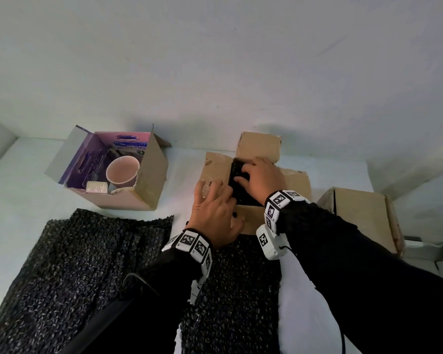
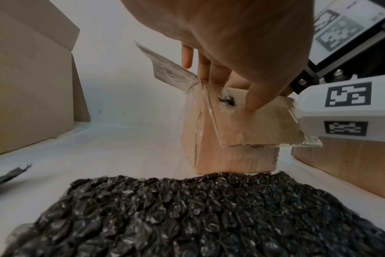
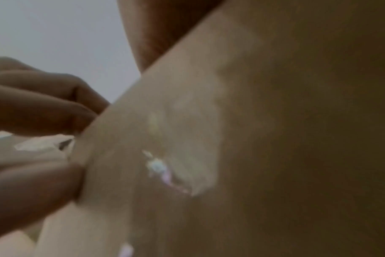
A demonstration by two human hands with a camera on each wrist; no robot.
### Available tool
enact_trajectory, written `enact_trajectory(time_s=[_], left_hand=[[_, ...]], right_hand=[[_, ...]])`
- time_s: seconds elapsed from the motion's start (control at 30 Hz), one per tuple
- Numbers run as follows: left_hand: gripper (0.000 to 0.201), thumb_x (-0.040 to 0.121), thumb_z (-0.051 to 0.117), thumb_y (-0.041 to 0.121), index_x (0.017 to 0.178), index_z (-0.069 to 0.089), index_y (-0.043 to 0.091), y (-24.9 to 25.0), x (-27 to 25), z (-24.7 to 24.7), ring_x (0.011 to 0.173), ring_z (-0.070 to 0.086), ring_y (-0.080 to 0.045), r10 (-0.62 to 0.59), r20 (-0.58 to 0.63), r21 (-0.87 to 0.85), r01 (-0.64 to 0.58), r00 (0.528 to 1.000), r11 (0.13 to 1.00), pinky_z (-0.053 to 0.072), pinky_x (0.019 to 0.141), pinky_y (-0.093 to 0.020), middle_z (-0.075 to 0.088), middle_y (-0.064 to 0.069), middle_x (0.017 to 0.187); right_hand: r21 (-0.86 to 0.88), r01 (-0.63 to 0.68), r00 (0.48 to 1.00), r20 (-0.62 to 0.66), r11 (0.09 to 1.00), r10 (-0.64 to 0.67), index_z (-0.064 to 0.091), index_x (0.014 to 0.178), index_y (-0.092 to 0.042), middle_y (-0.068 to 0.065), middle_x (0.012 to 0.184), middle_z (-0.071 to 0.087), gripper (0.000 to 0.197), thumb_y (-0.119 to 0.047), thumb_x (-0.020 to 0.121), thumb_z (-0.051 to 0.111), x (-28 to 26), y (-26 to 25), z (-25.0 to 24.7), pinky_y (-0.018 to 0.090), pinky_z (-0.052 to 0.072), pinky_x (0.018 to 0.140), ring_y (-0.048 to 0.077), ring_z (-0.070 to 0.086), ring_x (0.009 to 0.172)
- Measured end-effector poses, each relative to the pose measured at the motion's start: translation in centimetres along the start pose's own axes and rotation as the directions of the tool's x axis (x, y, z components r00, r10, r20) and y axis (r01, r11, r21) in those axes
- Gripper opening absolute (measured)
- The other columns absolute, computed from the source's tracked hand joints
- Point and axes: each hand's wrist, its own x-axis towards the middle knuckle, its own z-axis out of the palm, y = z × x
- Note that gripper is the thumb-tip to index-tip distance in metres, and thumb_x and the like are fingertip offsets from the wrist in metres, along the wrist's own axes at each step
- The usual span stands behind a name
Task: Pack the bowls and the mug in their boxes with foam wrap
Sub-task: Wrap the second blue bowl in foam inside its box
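Pressing a dark foam-wrapped bundle (image 1: 241, 185) down into the small brown box (image 1: 218, 169), my landmark for this entry. My right hand (image 1: 260, 178) lies on top of the bundle, fingers bent over it. My left hand (image 1: 215, 213) sits at the near left corner of the box, fingers spread and fairly straight, holding back the near flap (image 2: 259, 125). I take the bundle to be a bowl or the mug, though the wrap hides which.

Progress, as judged: one item wrapped and nearly seated; flaps not yet closed. To the left of the small brown box stands an open purple-lined box (image 1: 108, 169) with a pink cup-shaped vessel (image 1: 123, 172) inside, bare, no wrap on it. That one looks still to do. To the right of the small brown box is another brown box (image 1: 363, 215); contents not visible. Sheets of dark foam wrap (image 1: 87, 264) lie on the near side, just in front of the box, unused.

Writing: print on the purple-lined box is too blurred to read. Old clear tape (image 2: 171, 71) clings to the small box's flaps. Right wrist view is mostly blur.
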Motion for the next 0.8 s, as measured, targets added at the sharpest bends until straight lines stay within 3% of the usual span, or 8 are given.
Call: enact_trajectory(time_s=[0.1, 0.17, 0.27, 0.37, 0.5, 0.67, 0.73, 0.8], left_hand=[[0.034, 0.079, 0.052, 0.051, 0.094, 0.064, 0.023, -0.6, -0.3, 0.4, 0.125, 0.043, -0.027, 0.043, 0.005, 0.015, -0.043, 0.999, 0.999, 0.010, 0.110, -0.056, 0.061, 0.009, 0.102], [0.030, 0.073, 0.067, 0.042, 0.097, 0.060, 0.025, -0.9, -0.6, 0.8, 0.123, 0.044, -0.026, 0.055, 0.025, 0.056, -0.056, 0.998, 0.997, 0.009, 0.110, -0.054, 0.061, 0.011, 0.101], [0.024, 0.074, 0.068, 0.027, 0.095, 0.058, 0.023, -1.0, -0.6, 1.1, 0.123, 0.046, -0.027, 0.064, 0.020, 0.104, -0.066, 0.998, 0.992, 0.009, 0.109, -0.054, 0.061, 0.009, 0.101], [0.012, 0.080, 0.056, 0.021, 0.092, 0.060, 0.021, -0.9, -0.4, 1.0, 0.125, 0.045, -0.029, 0.077, 0.012, 0.146, -0.078, 0.997, 0.986, 0.009, 0.110, -0.056, 0.060, 0.005, 0.102], [0.029, 0.082, 0.034, 0.017, 0.091, 0.062, 0.019, -1.0, -0.5, 0.8, 0.124, 0.044, -0.030, 0.064, 0.032, 0.183, -0.069, 0.997, 0.981, 0.010, 0.110, -0.056, 0.055, 0.000, 0.113], [0.034, 0.078, 0.030, 0.012, 0.097, 0.056, 0.020, -1.6, -0.5, 0.8, 0.121, 0.045, -0.029, 0.111, 0.044, 0.177, -0.118, 0.993, 0.977, 0.007, 0.109, -0.055, 0.057, 0.004, 0.105], [0.036, 0.076, 0.028, 0.008, 0.097, 0.054, 0.020, -1.5, -0.4, 0.8, 0.119, 0.046, -0.030, 0.111, 0.043, 0.168, -0.117, 0.993, 0.979, 0.006, 0.110, -0.055, 0.059, 0.004, 0.101], [0.037, 0.071, 0.029, 0.005, 0.094, 0.053, 0.020, -1.3, -0.2, 0.7, 0.117, 0.047, -0.031, 0.104, 0.052, 0.156, -0.111, 0.993, 0.982, 0.003, 0.110, -0.056, 0.063, 0.005, 0.094]], right_hand=[[0.000, 0.066, 0.979, -0.195, 0.998, -0.065, 0.060, 0.095, -0.022, 0.001, 0.104, 0.057, 0.029, -0.038, 0.075, 0.075, -0.5, 0.2, -0.2, 0.038, 0.036, 0.084, 0.025, 0.053, 0.097], [-0.024, 0.178, 0.957, -0.229, 0.984, -0.179, 0.066, 0.089, -0.023, -0.001, 0.102, 0.061, 0.020, -0.024, 0.073, 0.077, -0.6, 0.4, -0.4, 0.038, 0.033, 0.085, 0.026, 0.053, 0.098], [-0.010, 0.314, 0.945, -0.093, 0.949, -0.313, 0.073, 0.096, -0.022, -0.003, 0.103, 0.069, 0.025, -0.010, 0.076, 0.065, -0.4, 0.4, -0.4, 0.043, 0.036, 0.091, 0.027, 0.056, 0.105], [-0.102, 0.308, 0.948, 0.111, 0.946, -0.297, 0.068, 0.114, -0.030, -0.010, 0.120, 0.064, 0.039, -0.011, 0.083, 0.054, -0.2, 0.2, -0.7, 0.043, 0.028, 0.099, 0.020, 0.046, 0.120], [-0.272, 0.278, 0.949, 0.225, 0.921, -0.219, 0.063, 0.117, -0.038, -0.011, 0.121, 0.053, 0.033, -0.024, 0.089, 0.051, -0.3, -0.2, -0.5, 0.047, 0.017, 0.098, 0.021, 0.031, 0.125], [-0.176, 0.255, 0.954, 0.209, 0.951, -0.217, 0.061, 0.119, -0.028, -0.001, 0.122, 0.052, 0.037, -0.019, 0.083, 0.058, -0.3, -0.2, -0.5, 0.042, 0.030, 0.097, 0.025, 0.040, 0.120], [-0.073, 0.211, 0.976, 0.075, 0.975, -0.206, 0.061, 0.108, -0.019, 0.005, 0.113, 0.055, 0.036, -0.009, 0.073, 0.062, -0.5, 0.0, -0.9, 0.043, 0.043, 0.087, 0.029, 0.050, 0.105], [-0.102, 0.158, 0.984, -0.065, 0.982, -0.165, 0.060, 0.094, -0.014, 0.007, 0.101, 0.055, 0.025, -0.007, 0.070, 0.063, -0.6, 0.3, -1.3, 0.042, 0.046, 0.073, 0.029, 0.050, 0.091]])
